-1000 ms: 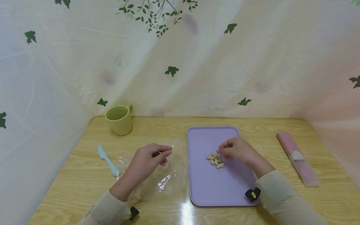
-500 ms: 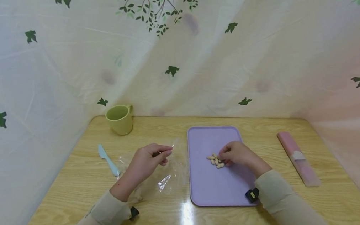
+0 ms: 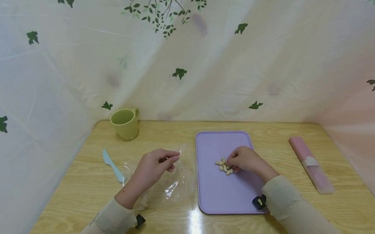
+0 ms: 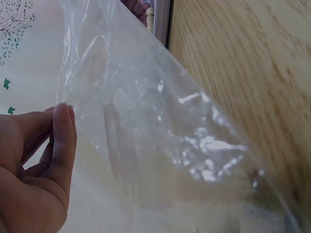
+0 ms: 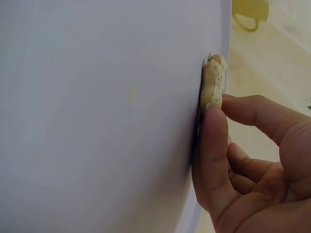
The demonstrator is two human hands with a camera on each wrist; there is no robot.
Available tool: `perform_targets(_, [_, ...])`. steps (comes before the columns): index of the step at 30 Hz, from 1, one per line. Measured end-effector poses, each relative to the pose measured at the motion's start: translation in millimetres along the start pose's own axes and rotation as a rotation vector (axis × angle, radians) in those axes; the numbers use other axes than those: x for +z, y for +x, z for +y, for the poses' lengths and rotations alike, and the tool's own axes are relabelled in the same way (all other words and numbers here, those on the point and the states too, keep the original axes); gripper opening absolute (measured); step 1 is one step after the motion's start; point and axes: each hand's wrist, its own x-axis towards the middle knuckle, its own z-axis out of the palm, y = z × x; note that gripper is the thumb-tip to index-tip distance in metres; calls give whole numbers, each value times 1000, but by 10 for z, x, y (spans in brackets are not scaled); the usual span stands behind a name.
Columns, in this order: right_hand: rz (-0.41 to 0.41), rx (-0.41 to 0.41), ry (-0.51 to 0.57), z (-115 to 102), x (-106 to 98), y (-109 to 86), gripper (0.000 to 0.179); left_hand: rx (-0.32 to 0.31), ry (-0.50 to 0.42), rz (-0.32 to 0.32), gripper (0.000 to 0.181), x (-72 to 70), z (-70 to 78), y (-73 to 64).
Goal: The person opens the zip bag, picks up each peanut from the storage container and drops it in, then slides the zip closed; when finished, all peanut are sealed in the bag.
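A small pile of peanuts (image 3: pixel 224 166) in their shells lies on a lilac tray (image 3: pixel 226 193) on the wooden table. My right hand (image 3: pixel 243 159) rests on the tray at the pile and pinches one peanut (image 5: pixel 213 82) between thumb and forefinger. To the left of the tray, my left hand (image 3: pixel 155 165) holds up the edge of a clear plastic bag (image 3: pixel 171 181), pinched between thumb and fingers. In the left wrist view the clear plastic bag (image 4: pixel 160 141) spreads wide in front of the fingers (image 4: pixel 62 141).
A yellow-green mug (image 3: pixel 124 124) stands at the back left of the table. A pale blue plastic knife (image 3: pixel 112 166) lies left of the bag. A pink wrapped packet (image 3: pixel 310 164) lies to the right of the tray. Leaf-patterned sheeting walls in the table on three sides.
My right hand has lowered onto the peanut pile and closed its thumb and forefinger on a peanut. The left hand and bag have stayed still.
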Motion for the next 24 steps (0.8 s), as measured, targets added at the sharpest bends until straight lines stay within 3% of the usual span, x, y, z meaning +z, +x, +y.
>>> perform_targets(12, [-7, 24, 40, -20, -103, 7, 15, -3, -6, 7, 26, 20, 21, 61])
perform_targets(19, [37, 8, 37, -60, -279, 5, 20, -16, -1, 3, 26, 25, 41, 97])
perform_targets(24, [66, -9, 113, -125, -334, 2, 26, -13, -3, 10, 25, 34, 45, 116])
